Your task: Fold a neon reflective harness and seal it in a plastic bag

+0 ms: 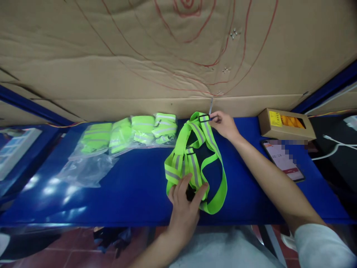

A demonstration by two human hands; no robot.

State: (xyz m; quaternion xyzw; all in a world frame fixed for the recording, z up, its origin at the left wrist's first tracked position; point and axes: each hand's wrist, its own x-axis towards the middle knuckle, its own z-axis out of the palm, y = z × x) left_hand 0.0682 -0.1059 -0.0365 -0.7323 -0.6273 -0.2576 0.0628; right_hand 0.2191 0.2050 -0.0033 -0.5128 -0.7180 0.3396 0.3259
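While the neon-green reflective strap harness [220,193] lies looped at centre frame on the blue tabletop [134,197], the right hand [225,125] pinches the black slider buckle [204,118] at its right end, thumb and index nearly together. Left hand [184,201], lower centre, has thumb and fingers parted over the bunched webbing; cannot tell if it grips or just rests. Harness should be light, limp, not fragile, prone to twisting; the stiff buckle looks like the surest hold, flat webbing second. Folded harness packs [142,124] sit left of centre, smartphone [284,160] at right.
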